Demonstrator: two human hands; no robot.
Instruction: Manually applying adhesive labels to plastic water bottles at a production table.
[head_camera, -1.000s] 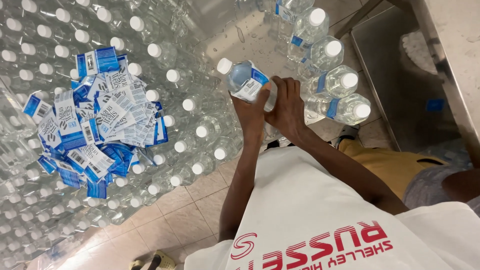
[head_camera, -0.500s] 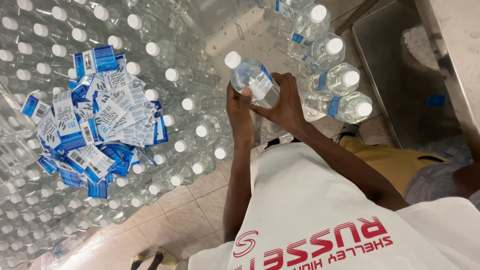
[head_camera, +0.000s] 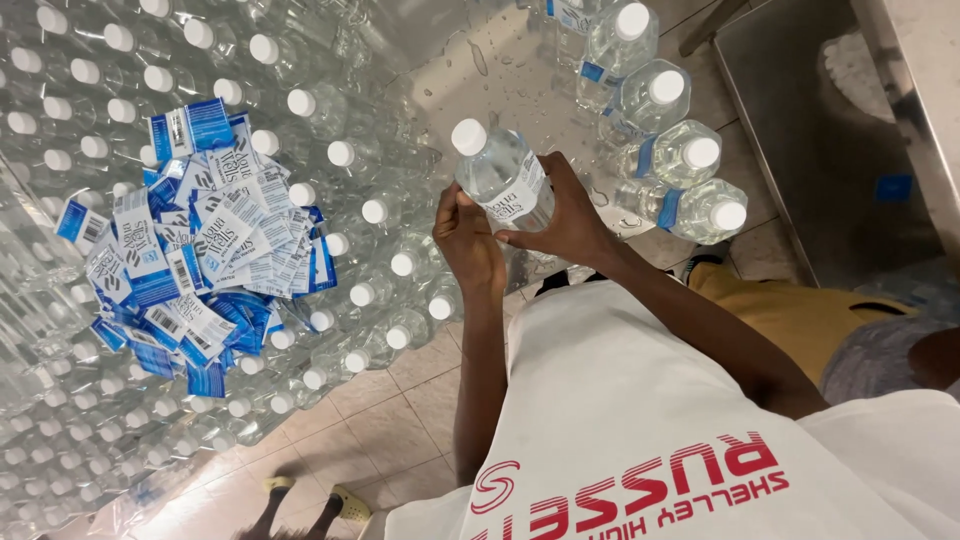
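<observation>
Bottle (head_camera: 500, 175) sits tilted between both our hands above the wet steel bench (head_camera: 480, 75), its cap pointing far-left. Our right hand (head_camera: 570, 220) is clenched round its body; our left hand (head_camera: 465, 235) grasps the label (head_camera: 512, 203) at its near edge. We should press the label flat and steady. Capped bottles (head_camera: 330, 200) crowd the left, the label pile (head_camera: 200, 240) beyond; four labelled bottles (head_camera: 680, 155) stand right. Open bench lies far.

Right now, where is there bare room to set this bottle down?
The wet steel top between the unlabelled bottles and the labelled row is bare. Left is crowded: packed bottles with a label pile on them.
</observation>
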